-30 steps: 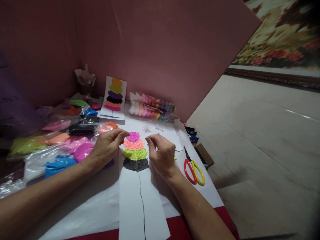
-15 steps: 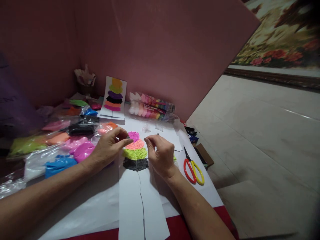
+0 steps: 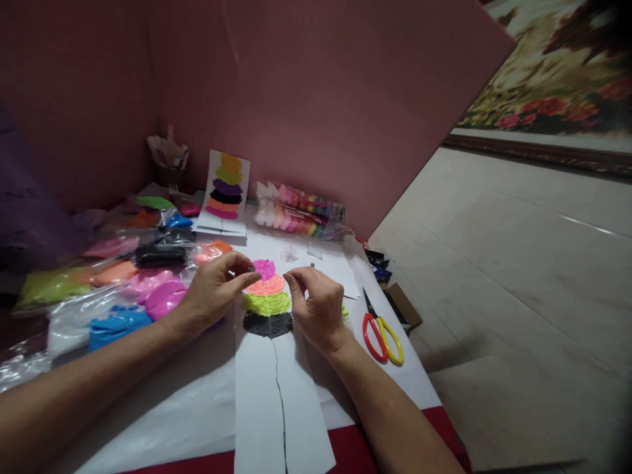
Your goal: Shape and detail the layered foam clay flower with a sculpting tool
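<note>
A white paper strip carries a feather shape of textured clay. From top to bottom its bands are magenta, coral, lime and black, and a dark drawn line runs down below them. My left hand hovers at the upper left of the shape, thumb and forefinger pinched together. Across from it, my right hand makes a similar pinch by the coral band's right side. Whatever is between the fingertips of either hand is too small to make out.
Bags of coloured clay cover the left side. A finished-looking feather card leans at the back beside packed clay tubs. Scissors with red and yellow handles lie to the right, near the table edge. A fork shows behind.
</note>
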Demonstrator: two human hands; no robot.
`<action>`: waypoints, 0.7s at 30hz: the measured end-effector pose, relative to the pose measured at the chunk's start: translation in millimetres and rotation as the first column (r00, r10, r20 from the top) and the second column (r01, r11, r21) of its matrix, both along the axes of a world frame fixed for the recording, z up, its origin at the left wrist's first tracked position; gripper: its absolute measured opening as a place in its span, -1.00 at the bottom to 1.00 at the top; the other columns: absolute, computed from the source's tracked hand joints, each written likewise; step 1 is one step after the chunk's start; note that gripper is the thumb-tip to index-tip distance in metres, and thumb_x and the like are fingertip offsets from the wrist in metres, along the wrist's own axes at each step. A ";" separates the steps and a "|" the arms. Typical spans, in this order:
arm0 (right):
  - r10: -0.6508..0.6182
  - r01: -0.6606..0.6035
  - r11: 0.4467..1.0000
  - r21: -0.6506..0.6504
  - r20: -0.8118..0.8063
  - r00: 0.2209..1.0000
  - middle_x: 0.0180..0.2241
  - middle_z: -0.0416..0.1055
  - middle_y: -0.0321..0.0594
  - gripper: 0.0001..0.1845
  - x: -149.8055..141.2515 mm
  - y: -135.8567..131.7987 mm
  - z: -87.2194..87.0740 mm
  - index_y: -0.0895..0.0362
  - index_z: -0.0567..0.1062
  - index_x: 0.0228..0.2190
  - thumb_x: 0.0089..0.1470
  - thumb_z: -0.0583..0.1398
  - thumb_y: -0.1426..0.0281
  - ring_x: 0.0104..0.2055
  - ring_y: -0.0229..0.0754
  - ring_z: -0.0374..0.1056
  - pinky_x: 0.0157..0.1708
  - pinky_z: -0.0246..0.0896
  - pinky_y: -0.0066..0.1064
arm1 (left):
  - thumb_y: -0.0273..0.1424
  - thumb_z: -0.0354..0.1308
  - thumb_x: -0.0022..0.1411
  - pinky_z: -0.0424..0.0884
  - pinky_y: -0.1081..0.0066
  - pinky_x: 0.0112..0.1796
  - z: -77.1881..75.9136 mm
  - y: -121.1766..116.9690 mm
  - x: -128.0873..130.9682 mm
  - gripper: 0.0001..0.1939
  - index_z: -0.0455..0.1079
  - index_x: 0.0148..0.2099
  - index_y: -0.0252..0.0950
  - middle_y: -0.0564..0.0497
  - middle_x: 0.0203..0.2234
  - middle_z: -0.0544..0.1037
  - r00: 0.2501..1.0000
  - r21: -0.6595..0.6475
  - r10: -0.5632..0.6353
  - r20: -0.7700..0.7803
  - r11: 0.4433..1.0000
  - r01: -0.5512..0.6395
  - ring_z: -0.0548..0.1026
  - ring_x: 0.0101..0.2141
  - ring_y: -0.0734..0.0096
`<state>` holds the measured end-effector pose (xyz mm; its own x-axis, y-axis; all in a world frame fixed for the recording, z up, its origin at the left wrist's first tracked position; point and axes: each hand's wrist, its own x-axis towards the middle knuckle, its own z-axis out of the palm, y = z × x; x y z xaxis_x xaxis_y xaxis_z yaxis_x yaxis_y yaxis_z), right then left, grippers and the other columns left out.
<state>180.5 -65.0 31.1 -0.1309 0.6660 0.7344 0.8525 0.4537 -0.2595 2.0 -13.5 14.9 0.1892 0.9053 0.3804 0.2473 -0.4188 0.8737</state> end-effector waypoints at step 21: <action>0.025 -0.026 0.996 0.087 0.012 1.000 -0.50 0.49 -0.23 -0.82 0.7 3.9 -3.5 0.15 0.46 -0.46 0.15 0.13 0.41 -0.48 -0.25 0.35 -0.44 0.12 -0.44 | -0.18 0.11 0.14 0.25 0.44 -0.50 3.3 -2.5 0.7 -0.72 0.34 -0.47 -0.27 0.13 -0.61 0.37 0.997 -0.027 -0.018 -0.074 1.000 0.017 0.33 -0.56 0.46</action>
